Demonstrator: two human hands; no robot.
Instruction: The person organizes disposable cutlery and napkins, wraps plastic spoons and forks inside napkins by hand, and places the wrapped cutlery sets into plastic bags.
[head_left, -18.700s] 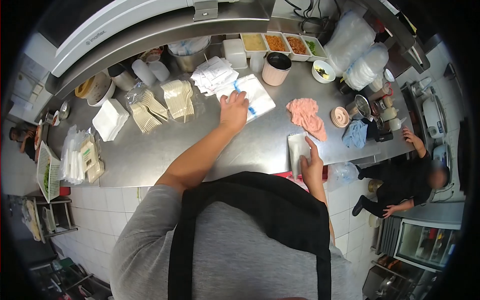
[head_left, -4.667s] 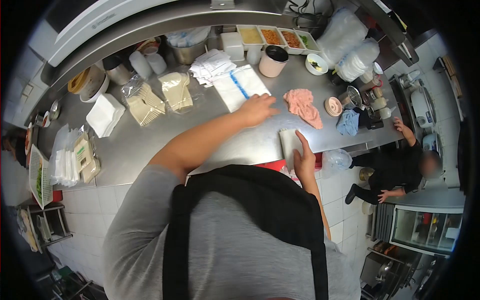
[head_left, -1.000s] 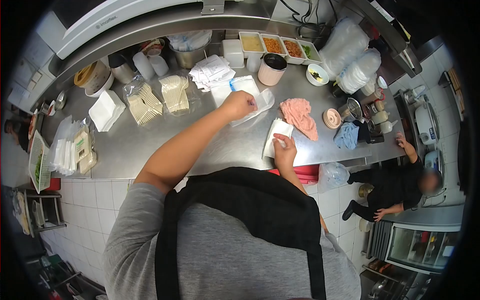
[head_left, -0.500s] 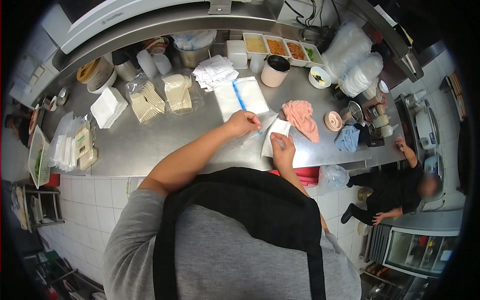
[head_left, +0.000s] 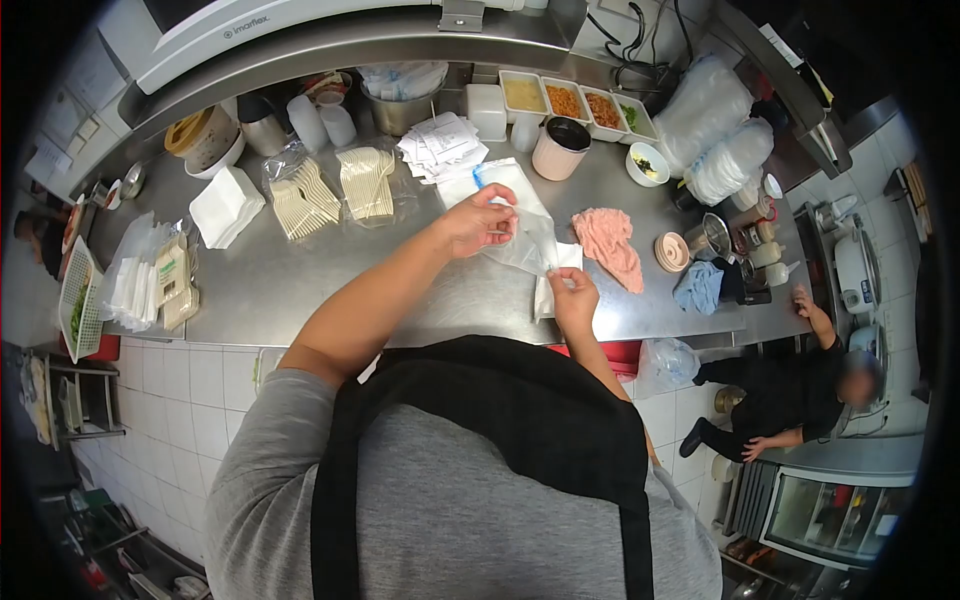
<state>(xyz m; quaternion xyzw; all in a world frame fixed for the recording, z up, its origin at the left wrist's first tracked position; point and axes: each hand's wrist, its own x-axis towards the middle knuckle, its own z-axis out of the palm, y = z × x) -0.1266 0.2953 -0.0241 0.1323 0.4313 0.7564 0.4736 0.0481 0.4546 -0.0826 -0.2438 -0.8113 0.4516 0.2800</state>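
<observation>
A thin clear plastic bag stretches between my two hands over the steel counter. My left hand is at its upper left end, fingers curled in against the plastic; the exact grip is partly hidden. My right hand pinches the lower right end of the bag between thumb and fingers. Under and beside the right hand lies a folded white paper packet, partly covered by the hand. Behind my left hand rests a white plastic-wrapped stack with a blue stripe, partly hidden by the hand and bag.
A pink cloth lies right of my hands, near a round pink container and a blue cloth. Farther back stand a pink canister, food trays and paper slips. Another person is at right.
My left hand has moved up and left, drawing the clear bag out longer. My right hand has gone from the white paper packet to pinching the bag's end.
</observation>
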